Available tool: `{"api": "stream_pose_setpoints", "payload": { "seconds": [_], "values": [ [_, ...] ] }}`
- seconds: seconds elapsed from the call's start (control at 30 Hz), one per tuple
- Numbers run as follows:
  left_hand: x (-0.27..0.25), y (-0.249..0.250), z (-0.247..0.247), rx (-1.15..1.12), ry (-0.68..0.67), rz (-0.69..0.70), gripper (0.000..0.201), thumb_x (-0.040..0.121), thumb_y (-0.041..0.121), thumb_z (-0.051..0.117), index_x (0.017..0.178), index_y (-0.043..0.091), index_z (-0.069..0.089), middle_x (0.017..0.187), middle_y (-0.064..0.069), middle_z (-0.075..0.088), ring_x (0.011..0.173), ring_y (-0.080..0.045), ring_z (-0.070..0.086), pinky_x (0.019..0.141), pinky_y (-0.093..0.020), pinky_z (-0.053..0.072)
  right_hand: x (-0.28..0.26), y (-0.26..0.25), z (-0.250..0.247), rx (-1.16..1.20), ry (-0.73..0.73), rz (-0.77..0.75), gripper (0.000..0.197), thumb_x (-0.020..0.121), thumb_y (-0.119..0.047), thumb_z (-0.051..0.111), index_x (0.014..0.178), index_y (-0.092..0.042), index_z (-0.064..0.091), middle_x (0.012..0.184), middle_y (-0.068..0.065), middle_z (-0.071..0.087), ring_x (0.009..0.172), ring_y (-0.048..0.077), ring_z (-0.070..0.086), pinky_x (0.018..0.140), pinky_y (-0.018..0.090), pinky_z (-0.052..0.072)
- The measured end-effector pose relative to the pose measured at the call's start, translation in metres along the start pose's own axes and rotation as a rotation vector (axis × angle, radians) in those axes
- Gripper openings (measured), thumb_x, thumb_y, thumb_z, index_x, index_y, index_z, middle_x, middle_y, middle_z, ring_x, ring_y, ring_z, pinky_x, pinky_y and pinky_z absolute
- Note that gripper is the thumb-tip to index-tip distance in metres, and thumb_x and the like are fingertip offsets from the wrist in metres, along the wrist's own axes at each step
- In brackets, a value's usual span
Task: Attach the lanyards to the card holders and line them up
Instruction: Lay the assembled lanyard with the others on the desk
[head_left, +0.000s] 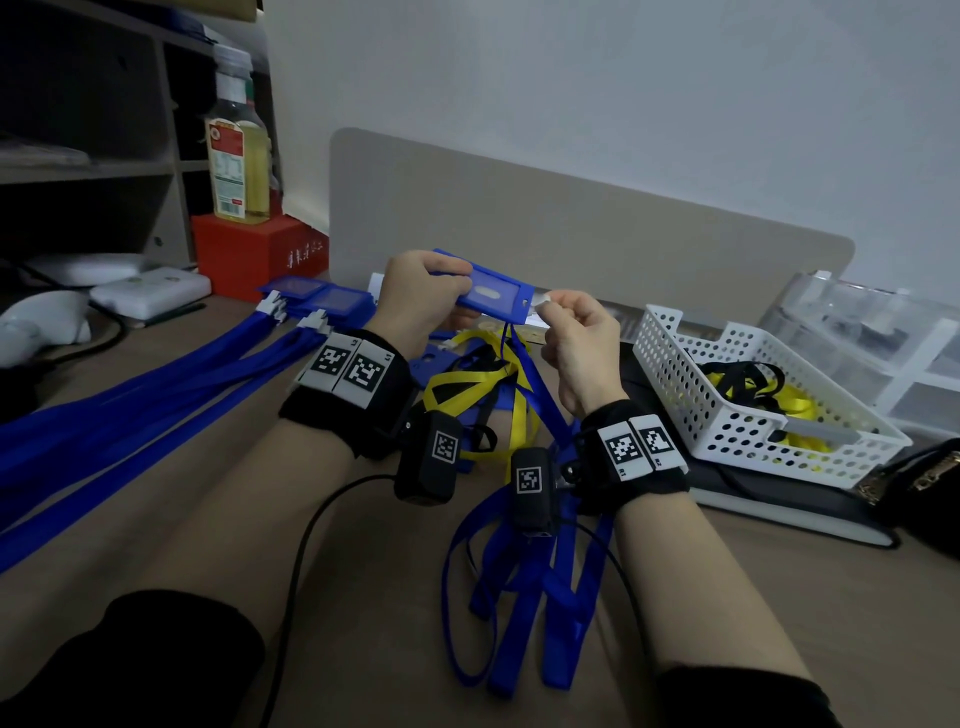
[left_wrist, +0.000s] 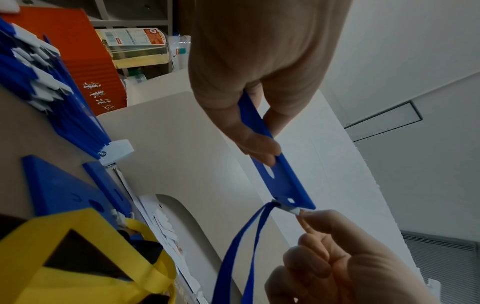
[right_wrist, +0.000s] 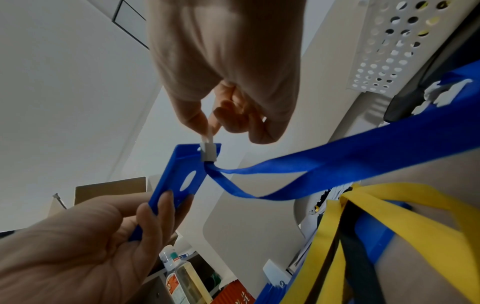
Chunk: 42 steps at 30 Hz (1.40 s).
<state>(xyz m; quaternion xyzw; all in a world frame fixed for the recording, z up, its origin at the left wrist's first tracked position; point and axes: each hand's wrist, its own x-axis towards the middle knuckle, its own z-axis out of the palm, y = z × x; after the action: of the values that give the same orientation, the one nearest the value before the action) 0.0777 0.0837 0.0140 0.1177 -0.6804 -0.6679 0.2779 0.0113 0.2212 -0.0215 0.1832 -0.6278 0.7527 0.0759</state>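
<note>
The left hand (head_left: 415, 296) gripped one end of a flat, rigid blue plastic card holder (head_left: 491, 292), held in the air above the brown tabletop (head_left: 363, 571). At the holder's slotted end the right hand (head_left: 579, 343) pinched a small white plastic clip (right_wrist: 208, 151) between thumb and forefinger, the other fingers curled. From the clip a woven blue lanyard (right_wrist: 337, 160) hung down in a loop. Left of the held holder lay finished blue holders (head_left: 322, 299) with their flat ribbons (head_left: 130, 410) stretched over the tabletop. Beneath the holder sat a tangle of glossy yellow and black lanyards (head_left: 467, 379). To the holder's right stood a white perforated plastic basket (head_left: 727, 410) containing more yellow and black lanyards (head_left: 753, 387).
</note>
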Motion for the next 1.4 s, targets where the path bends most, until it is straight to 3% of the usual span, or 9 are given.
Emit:
{"api": "stream_pose_setpoints", "payload": {
  "seconds": [0.2, 0.37, 0.6, 0.83, 0.97, 1.13, 1.27, 1.33, 1.4],
  "values": [
    [0.003, -0.003, -0.001, -0.040, -0.006, -0.067, 0.016, 0.091, 0.000, 0.057, 0.105, 0.004, 0.064, 0.087, -0.010, 0.063, 0.055, -0.015, 0.064, 0.044, -0.017, 0.049, -0.002, 0.000, 0.003, 0.095, 0.009, 0.038, 0.017, 0.088, -0.002, 0.058, 0.078, -0.015, 0.060, 0.056, -0.004, 0.035, 0.044, 0.005, 0.031, 0.044, 0.020, 0.028],
    [0.003, -0.007, 0.003, -0.073, -0.005, -0.111, 0.014, 0.092, 0.002, 0.057, 0.105, 0.005, 0.063, 0.088, -0.010, 0.064, 0.045, -0.007, 0.063, 0.044, -0.015, 0.049, -0.006, -0.001, 0.002, 0.192, 0.031, 0.111, 0.018, 0.089, -0.005, 0.058, 0.077, -0.017, 0.060, 0.046, -0.010, 0.041, 0.040, 0.005, 0.030, 0.039, 0.018, 0.028],
    [0.003, -0.006, 0.009, -0.012, 0.034, -0.047, 0.014, 0.090, 0.000, 0.057, 0.102, 0.007, 0.063, 0.096, -0.016, 0.064, 0.047, -0.010, 0.064, 0.043, -0.017, 0.049, -0.011, 0.001, 0.010, 0.227, 0.058, 0.184, 0.013, 0.091, -0.007, 0.055, 0.081, -0.015, 0.058, 0.041, -0.009, 0.038, 0.038, 0.008, 0.028, 0.042, 0.023, 0.022],
    [0.006, -0.010, 0.009, 0.018, 0.090, 0.030, 0.026, 0.089, 0.001, 0.057, 0.113, 0.009, 0.063, 0.101, -0.007, 0.059, 0.053, -0.013, 0.066, 0.054, -0.024, 0.058, -0.011, -0.003, 0.010, 0.019, 0.093, 0.071, 0.015, 0.088, -0.003, 0.060, 0.076, -0.013, 0.063, 0.051, -0.010, 0.051, 0.039, -0.002, 0.040, 0.041, 0.012, 0.034],
    [0.006, -0.010, 0.009, 0.026, 0.110, 0.096, 0.032, 0.088, 0.001, 0.056, 0.119, 0.008, 0.062, 0.106, -0.007, 0.056, 0.057, -0.015, 0.066, 0.054, -0.025, 0.058, -0.010, 0.000, 0.010, -0.143, 0.109, -0.056, 0.012, 0.083, -0.008, 0.064, 0.075, -0.016, 0.069, 0.070, 0.006, 0.056, 0.064, 0.010, 0.049, 0.060, 0.022, 0.041],
    [0.006, -0.009, 0.010, 0.042, 0.126, 0.143, 0.034, 0.089, 0.000, 0.055, 0.121, 0.007, 0.061, 0.107, -0.005, 0.056, 0.061, -0.014, 0.066, 0.056, -0.029, 0.059, -0.010, -0.001, 0.012, -0.262, 0.042, -0.125, 0.015, 0.085, -0.010, 0.061, 0.076, -0.016, 0.072, 0.073, 0.006, 0.066, 0.068, 0.012, 0.054, 0.065, 0.029, 0.046],
    [0.007, -0.008, 0.009, 0.038, 0.145, 0.157, 0.037, 0.088, 0.001, 0.056, 0.124, 0.009, 0.060, 0.109, -0.002, 0.055, 0.072, -0.018, 0.068, 0.060, -0.033, 0.061, -0.010, -0.002, 0.013, -0.324, 0.001, -0.141, 0.018, 0.088, -0.012, 0.059, 0.075, -0.014, 0.072, 0.069, 0.006, 0.059, 0.065, 0.012, 0.049, 0.062, 0.027, 0.043],
    [0.006, -0.007, 0.005, 0.044, 0.166, 0.183, 0.045, 0.083, 0.004, 0.059, 0.125, 0.018, 0.056, 0.111, 0.000, 0.055, 0.083, -0.025, 0.069, 0.065, -0.040, 0.061, -0.010, -0.002, 0.013, -0.320, -0.005, -0.127, 0.020, 0.088, -0.014, 0.058, 0.073, -0.006, 0.070, 0.067, 0.005, 0.056, 0.064, 0.013, 0.046, 0.061, 0.028, 0.041],
    [0.004, -0.005, 0.001, 0.039, 0.151, 0.197, 0.055, 0.079, 0.003, 0.062, 0.127, 0.027, 0.047, 0.109, 0.000, 0.057, 0.081, -0.027, 0.069, 0.060, -0.040, 0.060, -0.009, -0.002, 0.012, -0.273, 0.031, -0.095, 0.024, 0.088, -0.014, 0.058, 0.071, 0.002, 0.064, 0.062, 0.003, 0.049, 0.062, 0.013, 0.042, 0.061, 0.029, 0.038]
  ]
}}
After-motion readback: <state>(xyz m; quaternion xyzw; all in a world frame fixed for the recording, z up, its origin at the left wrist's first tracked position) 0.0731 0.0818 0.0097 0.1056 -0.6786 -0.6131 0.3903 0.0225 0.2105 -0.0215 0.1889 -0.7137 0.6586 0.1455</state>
